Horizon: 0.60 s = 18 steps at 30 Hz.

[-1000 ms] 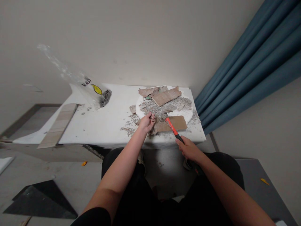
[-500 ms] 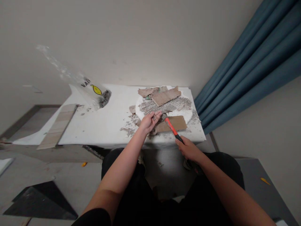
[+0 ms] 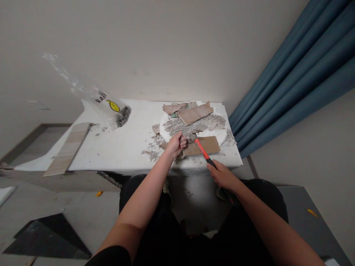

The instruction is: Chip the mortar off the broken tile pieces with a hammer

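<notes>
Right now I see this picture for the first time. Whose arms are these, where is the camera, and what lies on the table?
There is no machine: these are a person's arms, filmed by a camera worn on the head, looking down. The right hand grips a hammer with an orange handle, its head among broken tile pieces on a round white slab. The left hand is closed beside the hammer head; what it grips is too small to tell. A plastic bag and a tile strip lie on the white table.
</notes>
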Tool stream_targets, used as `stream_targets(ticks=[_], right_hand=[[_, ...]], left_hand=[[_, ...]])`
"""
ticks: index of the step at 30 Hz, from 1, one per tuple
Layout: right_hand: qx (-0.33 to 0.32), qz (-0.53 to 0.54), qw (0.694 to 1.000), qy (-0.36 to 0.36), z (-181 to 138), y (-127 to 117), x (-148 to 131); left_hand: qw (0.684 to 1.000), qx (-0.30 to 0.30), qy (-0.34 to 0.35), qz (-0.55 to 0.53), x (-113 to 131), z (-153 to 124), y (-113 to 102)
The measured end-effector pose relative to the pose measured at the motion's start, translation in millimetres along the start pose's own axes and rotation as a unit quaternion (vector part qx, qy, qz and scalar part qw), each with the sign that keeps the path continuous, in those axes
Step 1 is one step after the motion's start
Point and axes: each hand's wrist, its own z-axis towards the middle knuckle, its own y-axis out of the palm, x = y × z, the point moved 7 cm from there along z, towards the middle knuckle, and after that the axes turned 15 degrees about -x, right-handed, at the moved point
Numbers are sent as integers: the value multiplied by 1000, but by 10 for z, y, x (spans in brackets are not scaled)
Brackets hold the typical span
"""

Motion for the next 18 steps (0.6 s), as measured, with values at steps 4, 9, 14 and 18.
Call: stream_targets(ticks=[4, 9, 14, 18], right_hand=[[-3, 15, 1000, 7, 1, 0, 12], [-26, 95, 995, 26, -24, 5, 66], [1, 137, 990, 26, -71, -106, 87], [35, 139, 989, 26, -95, -223, 93]], left_hand=[[1000, -19, -2, 22, 17, -15, -4], [951, 66, 63, 294, 199, -76, -68], [824, 86, 88, 553, 278, -65, 60], [754, 80, 67, 649, 241, -45, 73]])
